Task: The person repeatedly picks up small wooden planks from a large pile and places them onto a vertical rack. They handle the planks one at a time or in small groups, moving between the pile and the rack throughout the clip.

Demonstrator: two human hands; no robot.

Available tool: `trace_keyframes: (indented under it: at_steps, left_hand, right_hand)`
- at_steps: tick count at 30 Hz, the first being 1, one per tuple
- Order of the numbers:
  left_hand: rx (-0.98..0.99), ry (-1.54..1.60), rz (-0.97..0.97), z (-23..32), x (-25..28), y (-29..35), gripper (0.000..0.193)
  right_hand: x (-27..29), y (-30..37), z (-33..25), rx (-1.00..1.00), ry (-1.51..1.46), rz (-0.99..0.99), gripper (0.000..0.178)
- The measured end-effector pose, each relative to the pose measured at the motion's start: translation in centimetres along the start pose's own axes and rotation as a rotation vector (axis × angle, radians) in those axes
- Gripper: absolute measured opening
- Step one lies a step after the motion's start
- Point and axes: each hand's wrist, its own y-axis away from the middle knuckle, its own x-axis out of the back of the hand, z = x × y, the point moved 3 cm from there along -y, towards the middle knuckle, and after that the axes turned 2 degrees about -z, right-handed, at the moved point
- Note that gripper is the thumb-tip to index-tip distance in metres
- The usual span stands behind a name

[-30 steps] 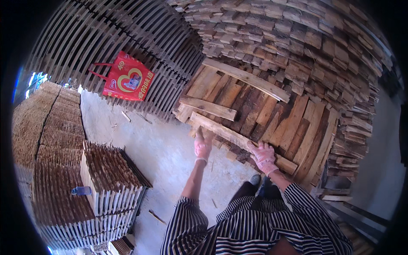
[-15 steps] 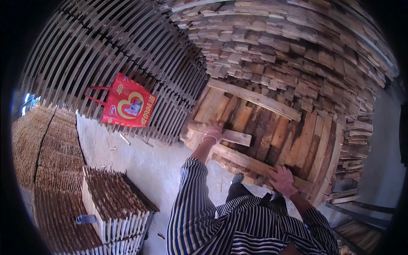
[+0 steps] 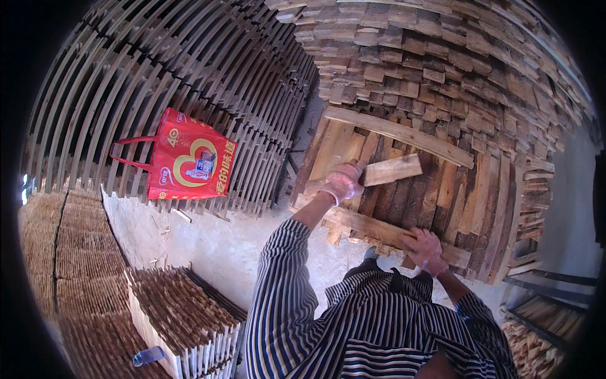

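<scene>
Wooden slat (image 3: 398, 169), short, angled over plank layer (image 3: 485, 196); left hand (image 3: 343, 183) closed round its left end. Right hand (image 3: 425, 248) part-bent on long front slat (image 3: 369, 226), grip unclear. Step: apparently repositioning short piece. Next move calls for steady left hold.

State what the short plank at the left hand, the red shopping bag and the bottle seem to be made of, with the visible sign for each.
Short plank: wood, apparently unpainted; pale tan with darker patches.
Red shopping bag: perhaps plastic-coated fabric, printed; thin, flat panel with strap handles, though weave or coating can't be confirmed.
Bottle: probably clear plastic, smooth; bluish and see-through, so glass remains possible.
</scene>
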Motion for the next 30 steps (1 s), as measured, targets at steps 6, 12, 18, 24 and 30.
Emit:
trace_keyframes:
  at_steps: [6,12,18,24,30]
  left_hand:
    - [-0.055,-0.217,-0.157,3.8,4.3,4.0,0.043]
    - [-0.046,-0.091,-0.307,4.3,-0.8,8.3,0.056]
    - [-0.063,0.056,-0.234,1.4,-6.4,7.6,0.062]
    - [-0.187,-0.301,0.088,-0.4,-12.0,4.5,0.043]
    - [0.026,-0.024,-0.128,0.7,-11.3,4.2,0.037]
  right_hand:
    - [-0.9,-7.8,-0.9,-0.018,0.154,0.055,0.047]
    - [-7.6,-9.2,1.8,-0.15,-0.238,0.242,0.047]
    - [-4.5,-12.9,6.4,-0.116,-0.195,-0.182,0.052]
    - [8.0,-22.9,10.5,-0.269,0.263,0.306,0.076]
    - [9.0,-29.9,13.7,-0.348,0.159,0.056,0.082]
